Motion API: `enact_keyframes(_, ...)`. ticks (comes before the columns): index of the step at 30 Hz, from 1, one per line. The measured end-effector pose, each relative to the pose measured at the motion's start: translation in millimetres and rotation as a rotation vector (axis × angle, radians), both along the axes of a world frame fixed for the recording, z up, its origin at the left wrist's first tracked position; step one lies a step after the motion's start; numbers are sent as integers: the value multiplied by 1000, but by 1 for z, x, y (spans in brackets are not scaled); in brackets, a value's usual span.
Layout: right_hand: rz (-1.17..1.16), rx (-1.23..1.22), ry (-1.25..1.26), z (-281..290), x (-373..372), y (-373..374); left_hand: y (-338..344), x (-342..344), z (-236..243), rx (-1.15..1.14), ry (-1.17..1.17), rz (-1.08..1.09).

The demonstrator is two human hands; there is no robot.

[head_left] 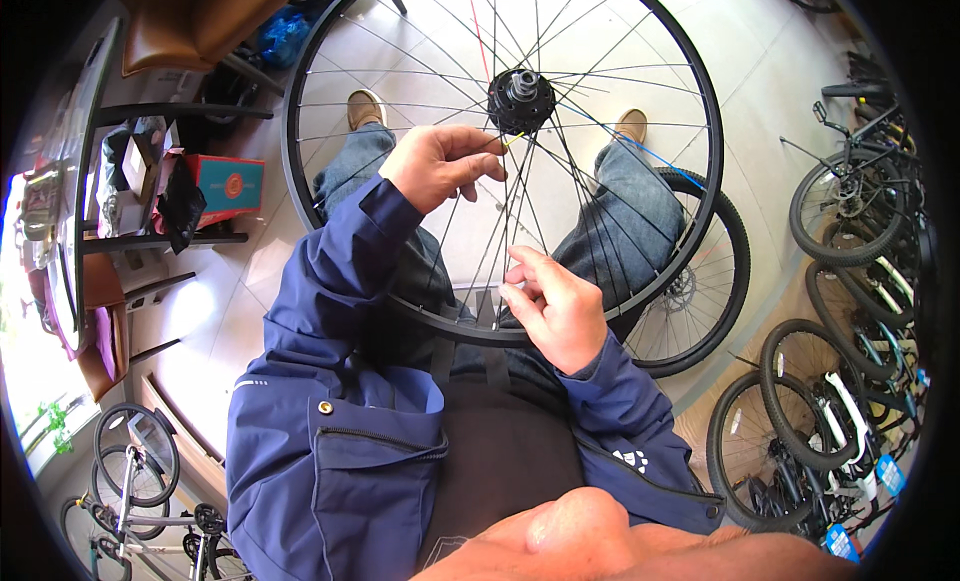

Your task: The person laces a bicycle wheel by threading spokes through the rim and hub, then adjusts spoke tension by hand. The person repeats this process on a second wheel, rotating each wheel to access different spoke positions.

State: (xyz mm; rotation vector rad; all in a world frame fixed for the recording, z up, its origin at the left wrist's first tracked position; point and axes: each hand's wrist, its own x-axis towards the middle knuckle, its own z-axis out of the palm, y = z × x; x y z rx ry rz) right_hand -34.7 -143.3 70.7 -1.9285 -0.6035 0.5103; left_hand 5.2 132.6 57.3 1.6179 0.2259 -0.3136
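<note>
A bare bicycle wheel rim point(293, 141) without a tyre stands tilted across my lap, laced with thin dark spokes to a black hub point(521, 103). Just below the hub my left hand point(445, 166) is closed, thumb and forefinger pinching a dark spoke point(506, 196). A short yellow piece point(514, 139) shows beside its fingertips. Lower down, near the close side of the rim, the fingers of my right hand point(556, 309) are curled in on the same spoke or one right beside it. A red spoke point(477, 31) and a blue spoke point(640, 146) stand out among the rest.
Behind my right knee is a wheel with a tyre point(738, 281). Several bicycles point(850, 211) line the right side. To the left are a table point(95, 181), a red and teal box point(228, 189) and a brown chair point(200, 26). Another bicycle point(130, 501) stands at lower left.
</note>
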Motion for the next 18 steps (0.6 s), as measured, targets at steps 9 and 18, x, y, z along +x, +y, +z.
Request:
enact_keyframes(9,66,-44,43,-12,16,9,-1,-2,-4,-67,-15,23)
enact_keyframes(18,21,-41,91,-12,16,14,-2,-2,0,-54,-13,-4)
